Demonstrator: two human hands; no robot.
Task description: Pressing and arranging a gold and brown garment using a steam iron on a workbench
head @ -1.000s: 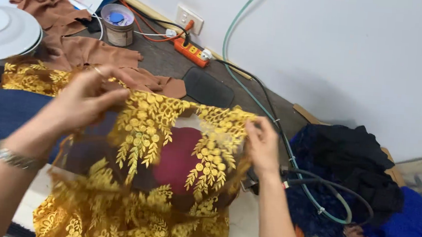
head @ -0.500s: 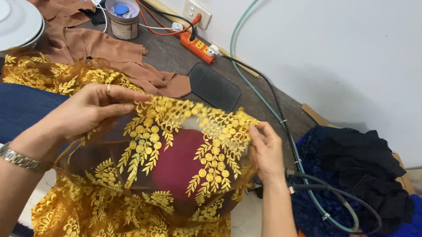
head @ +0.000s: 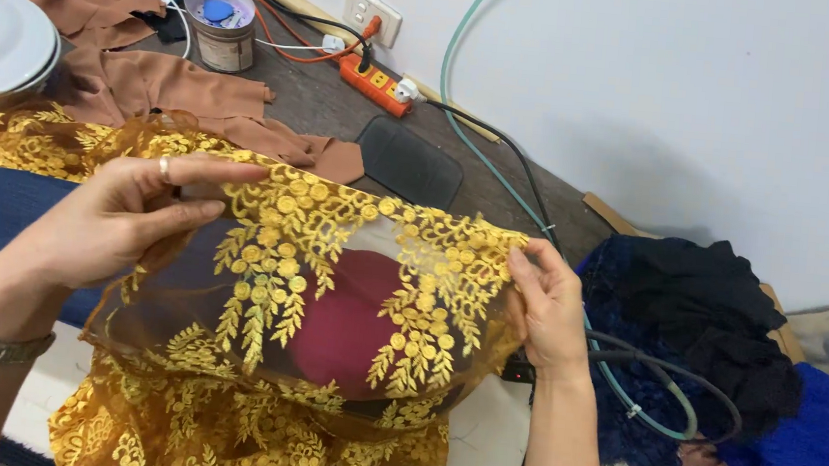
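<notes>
Gold lace fabric (head: 334,256), stretched between both hands (head: 120,215)

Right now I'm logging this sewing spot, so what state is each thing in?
Gold lace fabric: held up, stretched between both hands.
Left hand: pinching the lace edge.
Right hand: pinching the opposite edge.
Power strip: plugs inserted.
Small can: upright, open.
Brown cloth: lying crumpled.

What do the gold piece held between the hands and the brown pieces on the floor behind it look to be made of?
Gold fabric: sheer mesh, probably tulle, with raised yellow embroidered leaves; a dark red shape shows through it. The left hand and right hand pinch its top edge. Brown cloth: matte, soft, opaque, likely a knit or woven lining, lying in limp folds.
</notes>
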